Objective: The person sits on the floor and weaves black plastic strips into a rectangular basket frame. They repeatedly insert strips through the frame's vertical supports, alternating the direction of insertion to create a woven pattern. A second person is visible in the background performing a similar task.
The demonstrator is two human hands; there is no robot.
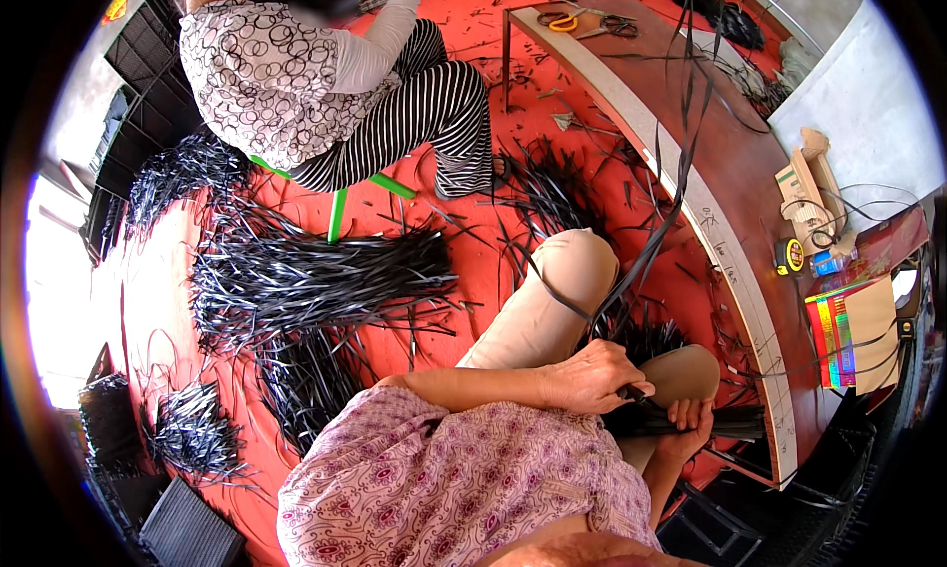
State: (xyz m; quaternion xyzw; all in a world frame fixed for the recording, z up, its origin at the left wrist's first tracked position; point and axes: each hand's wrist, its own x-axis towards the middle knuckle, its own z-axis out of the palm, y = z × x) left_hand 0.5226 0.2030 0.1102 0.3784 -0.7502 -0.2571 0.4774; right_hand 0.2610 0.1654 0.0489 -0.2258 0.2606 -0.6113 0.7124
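Observation:
My left hand (597,378) is closed over my lap, its fingers pinching a dark strip whose full length is hidden. Just right of it, my right hand (689,421) wraps round a bundle of flat black strips (735,423). That bundle lies across my thigh, and its far end points right toward the table. Long loose black strips (659,222) run from near my left hand up over the table edge. My knee (582,261) in beige trousers is beside them.
A curved-looking table (735,173) at the right bears scissors (617,25), a tape measure (789,256) and a cardboard piece (809,197). Another person (286,84) sits on a green stool (337,212) at the upper left. Heaps of black strips (316,276) cover the red floor (395,212).

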